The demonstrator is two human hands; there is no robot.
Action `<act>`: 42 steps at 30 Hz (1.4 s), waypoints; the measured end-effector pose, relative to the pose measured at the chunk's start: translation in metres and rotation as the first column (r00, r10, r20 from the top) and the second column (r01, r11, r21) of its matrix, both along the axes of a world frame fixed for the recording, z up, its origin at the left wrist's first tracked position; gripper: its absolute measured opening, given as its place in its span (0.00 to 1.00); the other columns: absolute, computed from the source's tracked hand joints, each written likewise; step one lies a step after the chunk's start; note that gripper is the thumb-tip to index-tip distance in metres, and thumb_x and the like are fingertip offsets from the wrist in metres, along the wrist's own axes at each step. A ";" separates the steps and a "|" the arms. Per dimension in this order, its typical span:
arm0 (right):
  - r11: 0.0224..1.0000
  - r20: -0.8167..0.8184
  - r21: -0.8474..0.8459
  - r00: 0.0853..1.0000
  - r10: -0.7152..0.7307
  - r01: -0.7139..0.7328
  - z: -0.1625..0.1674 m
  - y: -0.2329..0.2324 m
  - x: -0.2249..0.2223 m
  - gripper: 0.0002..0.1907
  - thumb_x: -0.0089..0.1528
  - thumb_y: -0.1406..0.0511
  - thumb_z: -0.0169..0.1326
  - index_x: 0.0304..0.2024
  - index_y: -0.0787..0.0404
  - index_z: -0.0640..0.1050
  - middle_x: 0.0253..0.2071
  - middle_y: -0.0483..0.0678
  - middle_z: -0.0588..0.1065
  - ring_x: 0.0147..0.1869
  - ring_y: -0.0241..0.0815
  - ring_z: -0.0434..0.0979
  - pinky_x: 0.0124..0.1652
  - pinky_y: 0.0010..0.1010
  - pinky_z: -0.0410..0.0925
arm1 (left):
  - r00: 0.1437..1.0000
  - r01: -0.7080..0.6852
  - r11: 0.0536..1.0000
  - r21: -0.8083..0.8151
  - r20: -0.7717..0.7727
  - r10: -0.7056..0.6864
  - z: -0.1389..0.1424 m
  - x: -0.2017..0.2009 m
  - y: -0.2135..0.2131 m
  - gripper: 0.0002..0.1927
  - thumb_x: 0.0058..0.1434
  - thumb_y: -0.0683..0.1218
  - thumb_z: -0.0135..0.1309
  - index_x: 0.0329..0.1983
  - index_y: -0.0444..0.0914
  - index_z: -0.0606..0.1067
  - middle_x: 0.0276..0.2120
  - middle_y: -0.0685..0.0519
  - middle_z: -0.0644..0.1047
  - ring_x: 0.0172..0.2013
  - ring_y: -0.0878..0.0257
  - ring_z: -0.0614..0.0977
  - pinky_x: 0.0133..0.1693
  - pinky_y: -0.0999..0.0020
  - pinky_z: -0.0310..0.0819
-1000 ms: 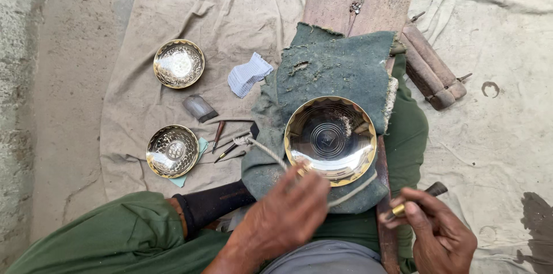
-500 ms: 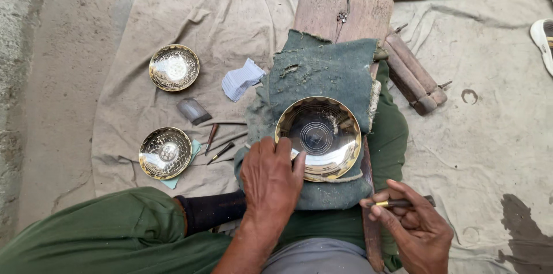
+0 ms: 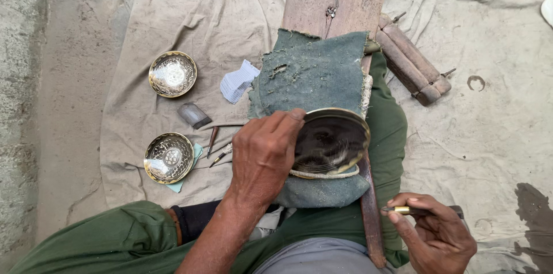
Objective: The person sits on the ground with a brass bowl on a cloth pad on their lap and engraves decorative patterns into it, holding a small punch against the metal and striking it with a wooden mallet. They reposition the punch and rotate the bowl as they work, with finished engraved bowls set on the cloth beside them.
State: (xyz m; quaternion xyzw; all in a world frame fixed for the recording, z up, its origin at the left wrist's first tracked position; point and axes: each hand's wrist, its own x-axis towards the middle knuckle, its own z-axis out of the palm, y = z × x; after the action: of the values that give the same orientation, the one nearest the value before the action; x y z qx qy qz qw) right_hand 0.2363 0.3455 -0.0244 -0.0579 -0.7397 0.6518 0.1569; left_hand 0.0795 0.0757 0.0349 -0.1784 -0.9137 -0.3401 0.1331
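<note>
The brass bowl [image 3: 330, 141] under the left hand [image 3: 266, 156] is polished metal, its inside glossy and ringed with fine engraved lines. It sits on a frayed, matt green cloth [image 3: 311, 75] with holes. The plank [image 3: 333, 6] beneath is worn, dull wood. Two engraved brass bowls [image 3: 172, 73] shine on a rough, creased canvas sheet [image 3: 173, 14]. The right hand [image 3: 435, 236] holds a brass-collared metal tool [image 3: 403, 210].

L hand [image 3: 265, 156] fingers curled gripping; R hand [image 3: 435, 233] pinched shut.
</note>
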 end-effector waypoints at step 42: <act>0.933 0.157 0.283 0.970 0.184 -0.223 -0.005 -0.020 -0.089 0.10 0.62 0.75 0.61 0.47 0.68 0.81 0.43 0.54 0.83 0.45 0.38 0.85 0.43 0.24 0.79 | 0.792 -0.101 0.960 0.262 0.606 -0.082 -0.022 0.008 -0.013 0.20 0.59 0.40 0.59 0.54 0.36 0.72 0.33 0.39 0.83 0.36 0.44 0.87 0.35 0.51 0.80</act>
State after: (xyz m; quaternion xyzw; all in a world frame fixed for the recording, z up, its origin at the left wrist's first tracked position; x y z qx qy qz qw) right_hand 0.1474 0.3252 -0.0290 0.0019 -0.8402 0.5401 0.0477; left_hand 0.0876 0.0628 0.0127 -0.0334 -0.8507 -0.5046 -0.1433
